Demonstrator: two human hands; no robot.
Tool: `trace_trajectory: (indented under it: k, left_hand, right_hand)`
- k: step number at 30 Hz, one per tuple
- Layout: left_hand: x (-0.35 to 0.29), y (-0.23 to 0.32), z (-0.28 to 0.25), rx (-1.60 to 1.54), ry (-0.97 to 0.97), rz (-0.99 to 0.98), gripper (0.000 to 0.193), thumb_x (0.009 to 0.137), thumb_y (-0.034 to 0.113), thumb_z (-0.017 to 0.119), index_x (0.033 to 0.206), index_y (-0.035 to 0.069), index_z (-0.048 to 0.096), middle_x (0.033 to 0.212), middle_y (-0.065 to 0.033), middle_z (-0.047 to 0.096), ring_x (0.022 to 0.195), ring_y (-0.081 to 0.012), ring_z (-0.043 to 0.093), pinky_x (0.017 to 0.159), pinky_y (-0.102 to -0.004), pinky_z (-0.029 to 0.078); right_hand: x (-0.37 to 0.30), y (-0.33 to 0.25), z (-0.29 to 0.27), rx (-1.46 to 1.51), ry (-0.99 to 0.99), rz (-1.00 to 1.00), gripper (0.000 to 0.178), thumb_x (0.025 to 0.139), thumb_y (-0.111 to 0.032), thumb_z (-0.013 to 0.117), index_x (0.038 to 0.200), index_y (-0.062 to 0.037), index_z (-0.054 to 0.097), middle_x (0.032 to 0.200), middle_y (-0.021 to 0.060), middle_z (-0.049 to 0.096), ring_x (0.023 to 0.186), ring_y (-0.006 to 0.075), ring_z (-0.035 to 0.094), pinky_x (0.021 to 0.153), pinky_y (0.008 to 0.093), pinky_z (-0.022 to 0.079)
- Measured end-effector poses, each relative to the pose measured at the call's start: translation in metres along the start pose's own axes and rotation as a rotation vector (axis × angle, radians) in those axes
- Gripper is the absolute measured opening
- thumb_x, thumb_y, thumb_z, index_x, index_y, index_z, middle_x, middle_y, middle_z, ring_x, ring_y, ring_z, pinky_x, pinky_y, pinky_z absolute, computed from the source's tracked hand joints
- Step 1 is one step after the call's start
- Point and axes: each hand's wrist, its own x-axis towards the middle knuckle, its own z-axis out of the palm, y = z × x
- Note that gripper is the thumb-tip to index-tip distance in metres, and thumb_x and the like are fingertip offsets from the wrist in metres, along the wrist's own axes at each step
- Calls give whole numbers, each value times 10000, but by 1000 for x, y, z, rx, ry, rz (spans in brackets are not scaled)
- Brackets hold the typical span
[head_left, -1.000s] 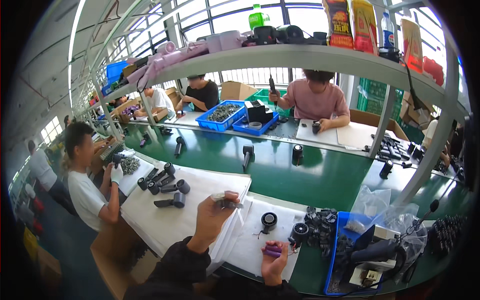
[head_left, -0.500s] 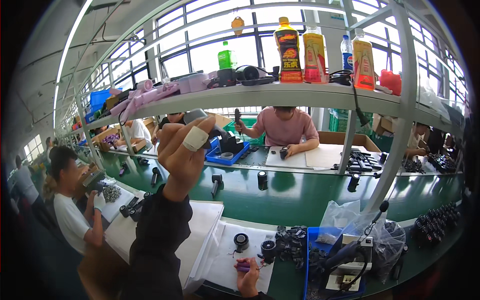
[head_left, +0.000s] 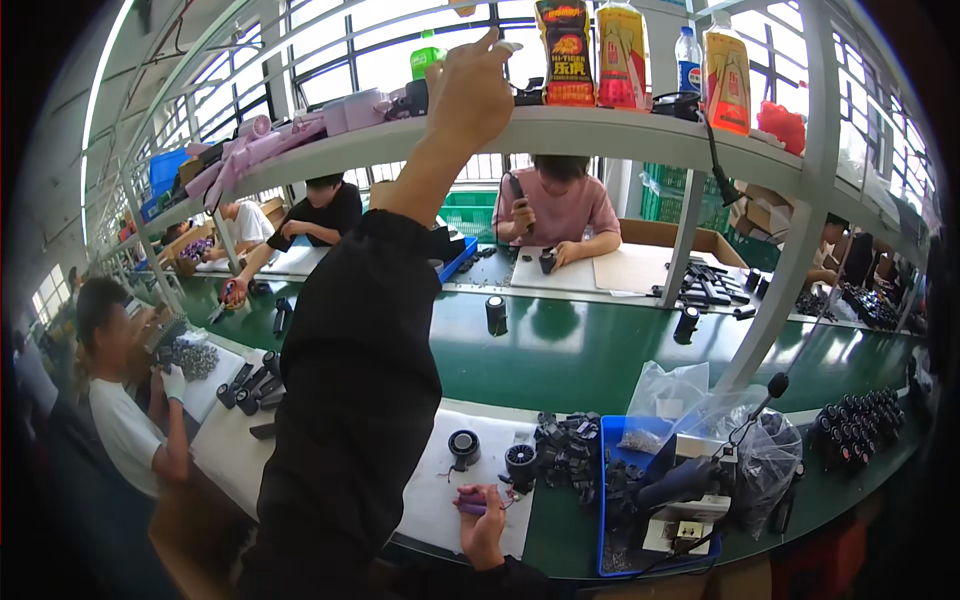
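Observation:
My left hand (head_left: 474, 92) is raised at the upper shelf, a white wrap on one finger. Its fingers are bent, and whatever they close on is hidden behind the hand. The dark sleeve of that arm crosses the middle of the view. Low over the white work sheet (head_left: 425, 500), my right hand (head_left: 484, 530) is closed around purple battery cells (head_left: 472, 503) with thin wires. Just beyond it, a black round fan head (head_left: 520, 461) lies close to the fingers. Another black fan head (head_left: 463, 447) sits on the sheet to its left.
The shelf (head_left: 600, 130) bears drink bottles (head_left: 568, 55) and pink plastic parts (head_left: 270, 150). A blue tray (head_left: 604, 520) at right holds dark parts and a tool, beside a pile of black pieces (head_left: 567, 455). Co-workers sit across the green belt (head_left: 560, 350) and at left.
My left hand has moved up and away to the shelf; the grey part seen in it before is out of sight. The right hand still holds the cells. A co-worker's arm now extends over the belt.

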Motion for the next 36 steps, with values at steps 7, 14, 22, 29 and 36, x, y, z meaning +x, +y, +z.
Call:
trace_trajectory:
  k: [7, 14, 22, 29, 36]
  left_hand:
    - [-171, 71, -162, -546, -220, 86, 253, 795, 33, 650, 1044, 32, 691, 1093, -139, 665, 968, -259, 629, 854, -399, 481]
    - [-402, -2, -263, -384, -786, -589, 227, 834, 73, 666, 1060, 60, 675, 1152, -118, 652, 1060, -310, 613, 907, -377, 484]
    - [-550, -172, -361, 314, -1043, -789, 506, 743, 126, 723, 1200, 23, 531, 1151, -211, 573, 1091, -410, 532, 952, -463, 419]
    - [-508, -144, -387, 343, -1107, -602, 250, 767, 165, 740, 961, 31, 658, 890, -141, 630, 940, -380, 567, 776, -445, 414]
    - [-515, -108, -370, 274, -978, -817, 292, 814, 125, 722, 1086, 43, 654, 992, -181, 669, 860, -386, 636, 707, -417, 505]
  right_hand:
    - [13, -4, 4, -12, -84, -86, 334, 1016, -341, 455, 825, -68, 481, 790, 93, 527, 807, 260, 534, 798, 414, 450]
    - [-1, -11, 23, -504, -70, 27, 447, 1016, -476, 386, 969, -35, 440, 783, 174, 624, 677, 264, 639, 704, 365, 540]
    - [-4, -23, 22, -1017, -92, -16, 423, 939, -289, 625, 1175, 40, 503, 974, 130, 609, 714, 161, 601, 718, 315, 540]
    - [-26, -31, 34, -1613, -171, -362, 510, 790, -249, 766, 1131, 70, 561, 1002, 186, 595, 956, 345, 586, 875, 409, 456]
    - [-29, -50, 23, -1817, -39, -243, 490, 820, -254, 746, 1182, 44, 602, 838, 150, 629, 700, 258, 607, 646, 356, 470]
